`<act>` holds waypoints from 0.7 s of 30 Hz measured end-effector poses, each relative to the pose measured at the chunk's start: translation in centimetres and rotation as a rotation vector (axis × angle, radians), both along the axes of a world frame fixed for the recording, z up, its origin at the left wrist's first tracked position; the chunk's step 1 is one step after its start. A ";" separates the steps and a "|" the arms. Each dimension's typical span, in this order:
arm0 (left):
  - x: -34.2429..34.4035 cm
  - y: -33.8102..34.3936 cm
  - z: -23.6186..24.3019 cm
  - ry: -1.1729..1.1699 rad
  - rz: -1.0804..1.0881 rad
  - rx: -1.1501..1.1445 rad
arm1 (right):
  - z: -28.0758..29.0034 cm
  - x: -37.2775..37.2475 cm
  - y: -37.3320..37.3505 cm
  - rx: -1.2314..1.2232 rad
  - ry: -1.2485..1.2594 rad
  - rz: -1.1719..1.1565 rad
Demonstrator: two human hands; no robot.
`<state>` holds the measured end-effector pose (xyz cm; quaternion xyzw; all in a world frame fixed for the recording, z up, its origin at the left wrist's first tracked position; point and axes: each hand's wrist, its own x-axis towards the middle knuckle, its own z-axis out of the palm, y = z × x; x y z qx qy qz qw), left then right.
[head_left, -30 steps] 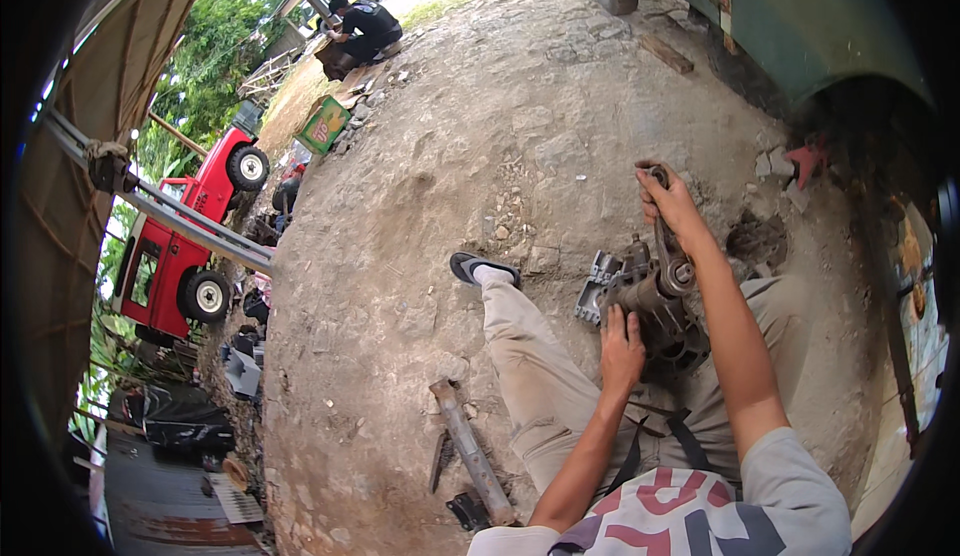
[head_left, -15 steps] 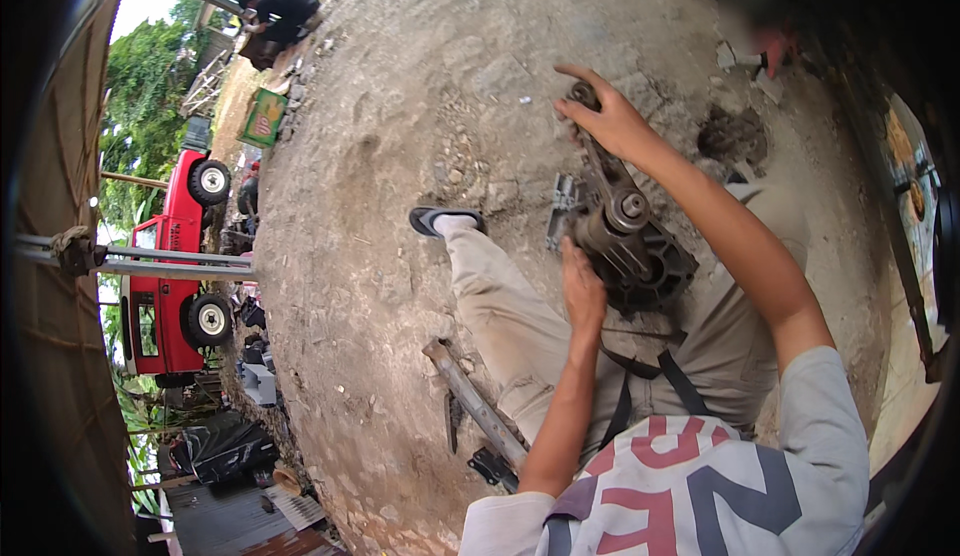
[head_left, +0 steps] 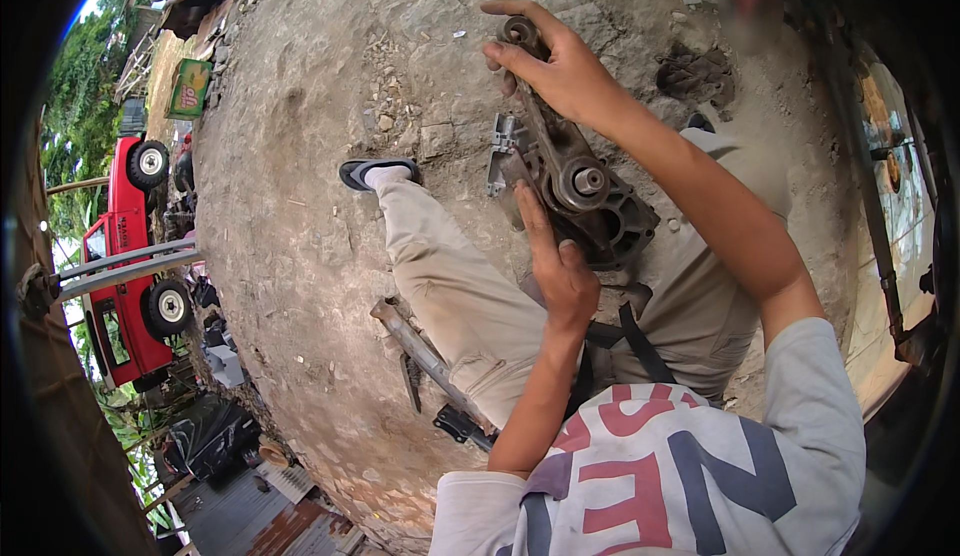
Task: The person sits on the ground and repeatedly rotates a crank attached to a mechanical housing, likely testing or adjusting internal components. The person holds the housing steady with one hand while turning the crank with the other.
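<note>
Between the seated person's legs, low over the rough ground: dark metal casting (head_left: 622, 231), gearbox-like, grey-brown, dull, greasy-looking. Body chunky and ribbed, wide end facing lower right, with deep openings and an uneven, lobed rim. Round collar on top; out of it sticks a short shaft (head_left: 590, 182), shinier than the rest, pale round end face. Long flat arm (head_left: 556, 134) fitted around the collar, same dark tone, worn-looking, running up and left, narrowing to a ring-shaped end (head_left: 518, 31) with a hole through it. Casting sits tilted; what bears its weight underneath is hidden.

Right hand (head_left: 562, 68) curled round the far end of the arm, forefinger and thumb apart on either side of the ring, other fingers partly hidden beneath. Left hand (head_left: 562, 274) fairly flat, fingers stretched out and laid along the casting's left side, thumb apart, pinching nothing.

Silvery metal block (head_left: 503, 154), squared and slotted, much paler, just beyond the casting's left side; can't tell whether they touch. Left of the person's left leg, on the ground: long brownish metal bar (head_left: 425, 354), thin dark strip (head_left: 411, 381) beside it, small black bracket (head_left: 457, 423) near its lower end.
</note>
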<state>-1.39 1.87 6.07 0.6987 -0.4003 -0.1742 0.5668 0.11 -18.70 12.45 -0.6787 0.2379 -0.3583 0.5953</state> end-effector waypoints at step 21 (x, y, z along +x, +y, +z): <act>4.8 2.5 -10.7 0.346 0.242 0.372 | 1.1 0.4 1.3 0.082 0.069 -0.031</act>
